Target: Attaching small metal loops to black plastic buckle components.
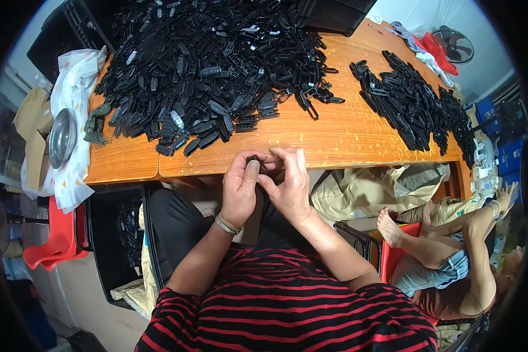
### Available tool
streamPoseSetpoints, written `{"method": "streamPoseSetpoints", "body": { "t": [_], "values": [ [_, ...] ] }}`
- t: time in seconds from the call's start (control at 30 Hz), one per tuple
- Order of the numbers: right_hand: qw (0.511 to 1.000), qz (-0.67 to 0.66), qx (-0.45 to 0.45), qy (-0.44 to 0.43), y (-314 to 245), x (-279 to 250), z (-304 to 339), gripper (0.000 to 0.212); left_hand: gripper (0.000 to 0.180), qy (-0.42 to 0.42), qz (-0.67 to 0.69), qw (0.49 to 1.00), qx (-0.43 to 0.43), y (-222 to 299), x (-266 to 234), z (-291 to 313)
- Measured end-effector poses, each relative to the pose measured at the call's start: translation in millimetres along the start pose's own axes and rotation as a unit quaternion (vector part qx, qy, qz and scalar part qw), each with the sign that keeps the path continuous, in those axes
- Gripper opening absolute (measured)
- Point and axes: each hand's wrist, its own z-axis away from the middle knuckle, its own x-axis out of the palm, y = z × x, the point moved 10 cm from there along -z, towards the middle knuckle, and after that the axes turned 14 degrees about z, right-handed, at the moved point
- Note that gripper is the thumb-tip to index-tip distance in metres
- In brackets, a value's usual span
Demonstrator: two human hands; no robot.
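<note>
Just off the table's near edge, my two hands meet over a small black plastic piece [252, 159], mostly covered by fingers. My left hand [239, 186] is closed on it, thumb on top. Curled in from the other side, my right hand [291, 190] has its thumb against the same spot; its fingertips are partly hidden. Beyond them a large heap of black plastic clips [199, 70] spreads over the wooden table [311, 138]. Loose clips lie at the heap's near edge.
At the right lies a second pile of black parts [399, 105]. Left stand a metal bowl [63, 138], a red chair [56, 237] and a black bin [114, 252]. Yellowish sacks [358, 193] lie under the table. A seated person [452, 258] is at the right.
</note>
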Motion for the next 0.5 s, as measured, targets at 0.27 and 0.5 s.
{"method": "streamPoseSetpoints", "body": {
  "t": [0.27, 0.5],
  "values": [
    [0.989, -0.128, 0.020, -0.065, -11.5, 32.9, 14.1, 0.039, 0.020, 0.035, 0.067, 0.996, -0.038, 5.0, -15.6, 11.4],
    [0.957, -0.152, -0.019, -0.247, -26.3, 66.2, 14.7, 0.039, 0.031, 0.184, -0.137, 0.973, -0.017, 74.4, -118.9, 55.1]
  ]
}}
